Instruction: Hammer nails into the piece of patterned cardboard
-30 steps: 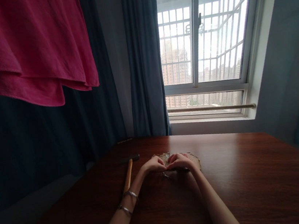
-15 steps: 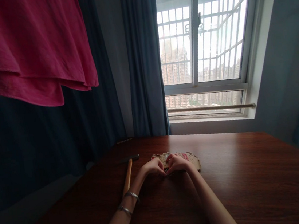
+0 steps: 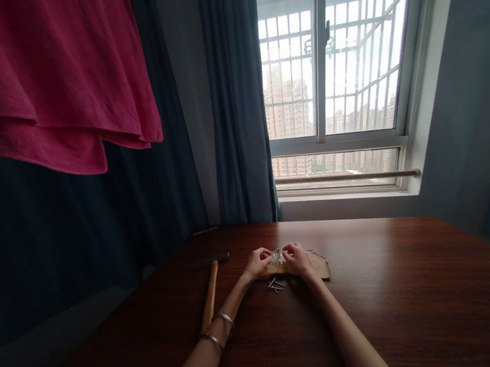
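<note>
My left hand (image 3: 259, 262) and my right hand (image 3: 297, 259) are over a piece of cardboard (image 3: 321, 266) covered in small dots, the fingers of each drawn together in a pinch. Between them is a small whitish, see-through thing (image 3: 276, 257), perhaps a plastic bag, with thin metal pieces standing at it. What the fingertips grip is too small to make out. Several loose metal nails (image 3: 276, 286) lie in a heap on the table, just in front of the cardboard. The hands cover part of the cardboard.
A hammer (image 3: 210, 296) with a wooden handle lies left of my left forearm, on the brown wooden table (image 3: 413, 294). Behind the table are a dark blue curtain (image 3: 236, 100) and a barred window. A pink cloth (image 3: 51, 82) hangs at upper left.
Both hands have moved back from the cardboard's near edge and drawn apart. The heap of nails that they covered now shows on the table, as does the whitish thing between them.
</note>
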Demonstrator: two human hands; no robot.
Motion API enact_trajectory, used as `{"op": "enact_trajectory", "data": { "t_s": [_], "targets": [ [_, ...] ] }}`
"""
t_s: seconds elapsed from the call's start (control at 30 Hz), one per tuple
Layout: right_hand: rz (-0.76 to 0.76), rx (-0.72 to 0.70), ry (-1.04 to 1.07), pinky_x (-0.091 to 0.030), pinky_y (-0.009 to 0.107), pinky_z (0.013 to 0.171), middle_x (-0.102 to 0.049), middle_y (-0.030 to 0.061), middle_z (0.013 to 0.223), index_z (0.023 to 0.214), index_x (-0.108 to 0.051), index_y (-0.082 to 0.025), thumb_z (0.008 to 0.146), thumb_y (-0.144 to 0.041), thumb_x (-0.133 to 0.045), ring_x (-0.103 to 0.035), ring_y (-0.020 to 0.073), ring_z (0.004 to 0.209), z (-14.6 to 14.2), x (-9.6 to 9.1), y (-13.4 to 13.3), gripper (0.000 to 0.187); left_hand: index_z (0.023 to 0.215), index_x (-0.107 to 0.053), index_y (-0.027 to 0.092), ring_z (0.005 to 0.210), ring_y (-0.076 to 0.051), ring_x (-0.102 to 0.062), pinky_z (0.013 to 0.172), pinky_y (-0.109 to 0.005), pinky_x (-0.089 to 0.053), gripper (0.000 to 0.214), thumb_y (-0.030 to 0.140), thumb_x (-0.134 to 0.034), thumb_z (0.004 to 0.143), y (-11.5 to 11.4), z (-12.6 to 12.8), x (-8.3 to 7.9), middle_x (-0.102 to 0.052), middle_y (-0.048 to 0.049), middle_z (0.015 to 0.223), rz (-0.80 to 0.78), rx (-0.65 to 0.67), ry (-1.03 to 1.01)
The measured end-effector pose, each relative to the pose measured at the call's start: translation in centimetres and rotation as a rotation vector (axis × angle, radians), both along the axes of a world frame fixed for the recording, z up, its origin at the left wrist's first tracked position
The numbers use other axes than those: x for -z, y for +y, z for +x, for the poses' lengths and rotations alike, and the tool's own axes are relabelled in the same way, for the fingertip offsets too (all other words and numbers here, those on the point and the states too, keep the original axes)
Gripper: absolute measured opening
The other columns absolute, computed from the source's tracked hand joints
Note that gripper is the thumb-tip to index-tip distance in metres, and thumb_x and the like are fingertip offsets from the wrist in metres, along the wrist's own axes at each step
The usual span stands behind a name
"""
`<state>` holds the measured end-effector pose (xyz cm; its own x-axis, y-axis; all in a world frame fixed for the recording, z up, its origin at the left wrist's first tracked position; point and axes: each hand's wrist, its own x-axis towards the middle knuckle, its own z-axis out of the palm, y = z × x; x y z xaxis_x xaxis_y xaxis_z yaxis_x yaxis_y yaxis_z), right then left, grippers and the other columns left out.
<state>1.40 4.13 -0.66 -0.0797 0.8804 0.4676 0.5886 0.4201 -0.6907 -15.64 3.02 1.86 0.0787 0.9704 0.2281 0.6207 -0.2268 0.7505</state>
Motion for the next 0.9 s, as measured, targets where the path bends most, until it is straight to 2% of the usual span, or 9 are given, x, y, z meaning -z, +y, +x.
{"op": "enact_trajectory", "data": {
  "t_s": [0.1,0.23,0.33,0.6,0.77,0.9],
  "targets": [
    [0.050,0.045,-0.052,-0.040,0.027,0.074,-0.057,0.0079,0.096,0.095,-0.065,-0.020,0.077,-0.020,-0.048,-0.055,0.0167,0.080,-0.7,0.7,-0.4,0.025,0.090,-0.067,0.016,0.075,-0.014,-0.058,0.072,-0.023,-0.044,0.022,0.023,-0.057,0.071,0.3,1.1,1.2,-0.066,-0.0037,0.083,0.058,-0.053,0.020],
    [0.103,0.055,-0.132,-0.037,0.028,0.079,-0.057,0.0069,0.093,0.087,-0.067,-0.023,0.077,-0.020,-0.051,-0.052,0.0196,0.090,-1.0,1.0,-1.0,0.019,0.087,-0.068,0.018,0.078,-0.013,-0.056,0.076,-0.021,-0.042,0.019,0.021,-0.054,0.075,0.3,2.1,2.4,-0.063,-0.0039,0.087,0.150,-0.139,0.101],
    [0.130,0.049,-0.166,-0.036,0.026,0.078,-0.058,0.0057,0.092,0.084,-0.067,-0.024,0.080,-0.019,-0.048,-0.052,0.0179,0.090,-1.2,1.0,-1.2,0.020,0.085,-0.068,0.019,0.082,-0.014,-0.055,0.077,-0.022,-0.040,0.016,0.023,-0.056,0.075,0.4,2.5,2.8,-0.062,-0.0043,0.087,0.166,-0.188,0.156],
    [0.129,0.058,-0.194,-0.036,0.021,0.073,-0.060,0.0049,0.084,0.073,-0.067,-0.020,0.081,-0.016,-0.046,-0.054,0.0139,0.079,-2.5,1.0,-1.0,0.023,0.082,-0.067,0.019,0.078,-0.014,-0.055,0.071,-0.022,-0.038,0.014,0.027,-0.057,0.076,0.3,2.1,2.8,-0.063,-0.0038,0.083,0.152,-0.233,0.207],
    [0.101,0.104,-0.204,-0.036,0.021,0.069,-0.060,0.0060,0.084,0.075,-0.065,-0.018,0.083,-0.020,-0.044,-0.054,0.0135,0.074,-2.7,0.8,-1.2,0.023,0.080,-0.066,0.018,0.081,-0.013,-0.055,0.073,-0.022,-0.037,0.011,0.024,-0.058,0.076,0.1,2.2,2.7,-0.065,-0.0027,0.084,0.228,-0.208,0.195],
    [0.085,0.125,-0.214,-0.035,0.022,0.068,-0.060,0.0068,0.085,0.079,-0.064,-0.018,0.085,-0.023,-0.041,-0.054,0.0143,0.074,-2.7,0.6,-1.5,0.024,0.080,-0.067,0.017,0.082,-0.014,-0.057,0.073,-0.023,-0.039,0.013,0.024,-0.058,0.075,0.5,2.4,2.8,-0.066,-0.0038,0.084,0.199,-0.216,0.155]
  ]
}}
